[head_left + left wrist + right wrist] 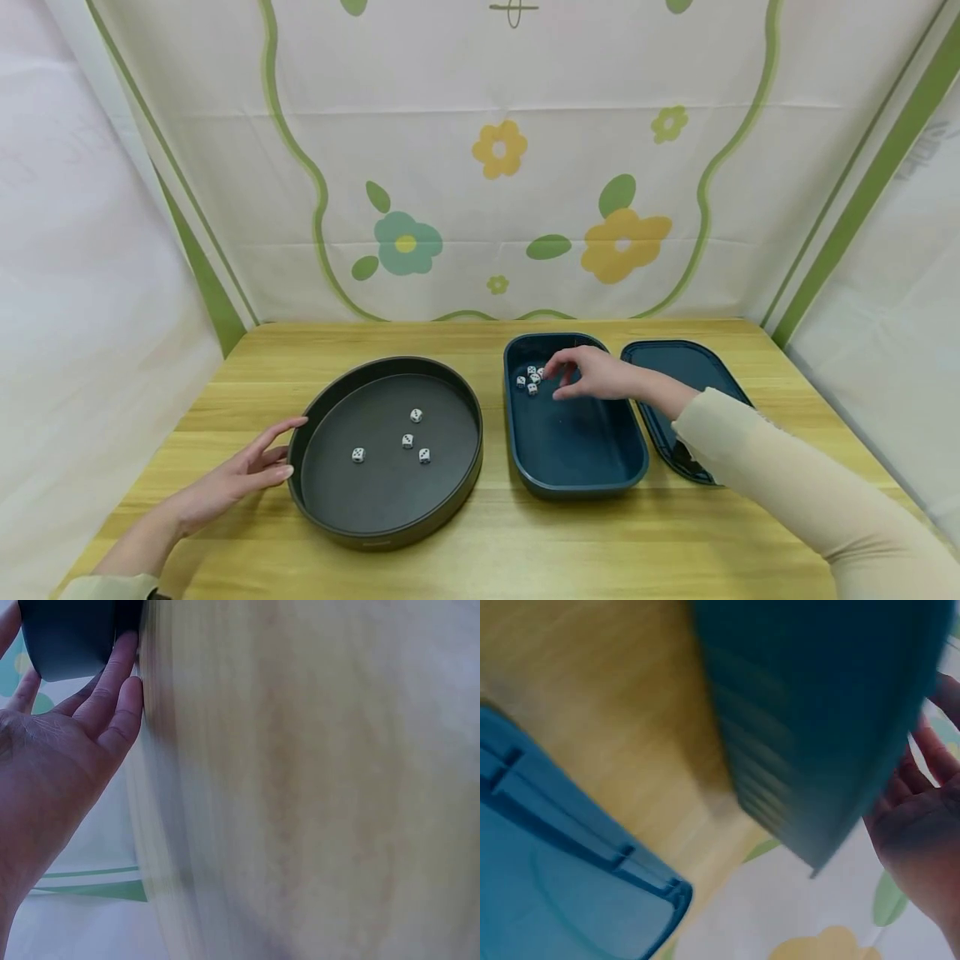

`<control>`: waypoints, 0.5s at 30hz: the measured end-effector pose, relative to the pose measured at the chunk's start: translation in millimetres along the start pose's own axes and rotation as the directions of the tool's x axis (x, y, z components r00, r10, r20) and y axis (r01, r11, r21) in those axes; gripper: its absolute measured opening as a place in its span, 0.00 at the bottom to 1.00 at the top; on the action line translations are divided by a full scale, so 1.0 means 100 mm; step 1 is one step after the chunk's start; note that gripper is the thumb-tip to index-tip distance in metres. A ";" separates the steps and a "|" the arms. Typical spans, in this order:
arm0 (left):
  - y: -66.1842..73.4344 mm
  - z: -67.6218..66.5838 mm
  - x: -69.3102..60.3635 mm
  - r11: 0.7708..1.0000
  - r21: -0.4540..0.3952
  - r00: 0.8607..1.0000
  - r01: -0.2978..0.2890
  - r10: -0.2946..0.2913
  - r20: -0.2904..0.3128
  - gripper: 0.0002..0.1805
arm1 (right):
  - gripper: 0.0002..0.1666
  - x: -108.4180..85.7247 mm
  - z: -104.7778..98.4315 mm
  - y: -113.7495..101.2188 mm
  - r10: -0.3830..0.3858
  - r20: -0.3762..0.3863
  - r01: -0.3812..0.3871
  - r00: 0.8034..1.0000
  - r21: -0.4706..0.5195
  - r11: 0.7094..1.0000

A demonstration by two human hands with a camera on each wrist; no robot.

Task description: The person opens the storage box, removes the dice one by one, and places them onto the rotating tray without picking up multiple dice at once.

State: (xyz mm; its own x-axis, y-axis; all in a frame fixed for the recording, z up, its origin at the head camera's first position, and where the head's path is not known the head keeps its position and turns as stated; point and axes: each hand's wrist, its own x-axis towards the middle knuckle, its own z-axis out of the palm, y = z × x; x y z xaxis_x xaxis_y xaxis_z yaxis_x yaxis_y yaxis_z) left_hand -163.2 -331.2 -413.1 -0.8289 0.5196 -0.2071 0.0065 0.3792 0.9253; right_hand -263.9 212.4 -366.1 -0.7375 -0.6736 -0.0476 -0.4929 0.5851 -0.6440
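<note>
A round dark pan (386,533) sits on the left of the table, with several white dice (407,441) spread over its floor. My left hand (243,469) touches the pan's left side, one fingertip at the rim and the thumb against the outer wall. In the left wrist view its fingers lie fairly straight along the wall. To the right stands a dark blue rectangular container (577,487) with several dice (532,389) clustered at its far left. Over it reaches my right hand (592,372), fingers bent loosely beside those dice, thumb apart from the fingers. Nothing shows between them.
A dark blue lid (675,358) lies flat on the table right of the container, partly under the right forearm. The wooden table (495,550) ends at the back against a white cloth (450,67) printed with flowers. More cloth hangs at both sides.
</note>
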 end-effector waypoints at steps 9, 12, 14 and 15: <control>-0.02 -0.02 0.00 0.999 0.008 0.999 0.032 -0.031 -0.015 0.36 | 0.25 0.09 0.13 0.15 0.000 0.017 0.000 1.000 -0.020 1.000; -0.02 -0.03 0.00 0.999 0.023 0.999 0.035 -0.035 -0.012 0.36 | 0.25 0.14 0.18 0.18 -0.004 0.034 0.004 0.999 -0.010 1.000; -0.02 -0.03 0.00 0.998 0.040 0.999 0.046 -0.046 -0.018 0.35 | 0.26 0.16 0.20 0.19 -0.010 0.042 0.010 0.999 -0.004 1.000; -0.01 -0.03 0.00 0.997 0.050 0.998 0.052 -0.051 -0.022 0.35 | 0.26 0.17 0.22 0.20 -0.009 0.044 0.010 0.999 -0.002 1.000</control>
State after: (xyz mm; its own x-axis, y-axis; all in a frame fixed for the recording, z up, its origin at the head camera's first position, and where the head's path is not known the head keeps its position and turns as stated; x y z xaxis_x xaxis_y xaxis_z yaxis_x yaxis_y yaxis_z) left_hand -165.0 -333.4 -413.6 -0.8405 0.4824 -0.2465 -0.0082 0.4436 0.8962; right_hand -276.6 202.7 -396.5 -0.7117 -0.6984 -0.0752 -0.5010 0.5797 -0.6426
